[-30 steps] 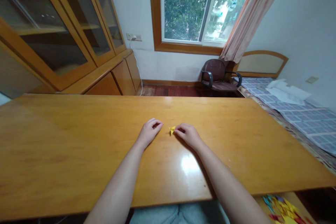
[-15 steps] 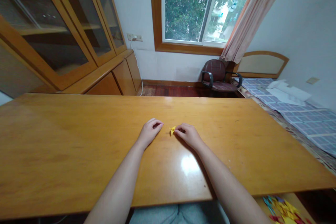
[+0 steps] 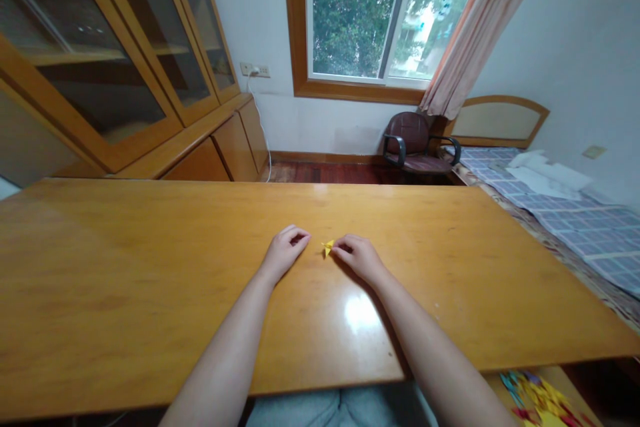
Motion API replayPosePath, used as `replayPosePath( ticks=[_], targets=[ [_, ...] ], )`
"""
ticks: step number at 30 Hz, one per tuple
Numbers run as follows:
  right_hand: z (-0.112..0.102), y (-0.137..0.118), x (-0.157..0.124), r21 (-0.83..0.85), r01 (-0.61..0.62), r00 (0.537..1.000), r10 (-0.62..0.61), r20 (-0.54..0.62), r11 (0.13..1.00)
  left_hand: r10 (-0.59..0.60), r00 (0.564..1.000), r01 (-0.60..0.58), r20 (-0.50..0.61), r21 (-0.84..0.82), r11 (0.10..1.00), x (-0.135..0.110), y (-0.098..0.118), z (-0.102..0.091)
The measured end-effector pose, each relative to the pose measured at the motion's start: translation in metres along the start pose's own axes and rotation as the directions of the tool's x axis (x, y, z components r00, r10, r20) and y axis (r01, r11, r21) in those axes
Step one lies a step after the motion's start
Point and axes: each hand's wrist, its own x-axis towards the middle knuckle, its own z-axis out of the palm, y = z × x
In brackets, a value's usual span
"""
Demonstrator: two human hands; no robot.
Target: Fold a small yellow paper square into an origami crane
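A small yellow origami crane [image 3: 328, 248] is at the middle of the wooden table [image 3: 150, 280], its pointed folds sticking out to the left. My right hand [image 3: 361, 257] pinches its right side between thumb and fingertips, which hide that part. Just left of the crane, a small gap away, my left hand [image 3: 287, 252] rests on the table. Its thumb and fingers meet at the tips, and nothing shows between them.
Below the table's front right edge, an open drawer [image 3: 500, 390] holds several yellow, red and blue folded paper pieces [image 3: 545, 400]. Beyond the table are a glass-door cabinet [image 3: 200, 113], a dark red armchair [image 3: 407, 137] and a bed [image 3: 560, 213].
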Motion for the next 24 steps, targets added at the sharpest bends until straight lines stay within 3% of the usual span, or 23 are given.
replayPosePath(
  ticks=[24],
  targets=[
    [-0.0019,-0.002,-0.0002,0.001,0.002,1.0,-0.002,0.009,1.0,0.011,0.995,-0.009,0.094,-0.024,1.0,-0.0006,0.0057,-0.0001]
  ],
)
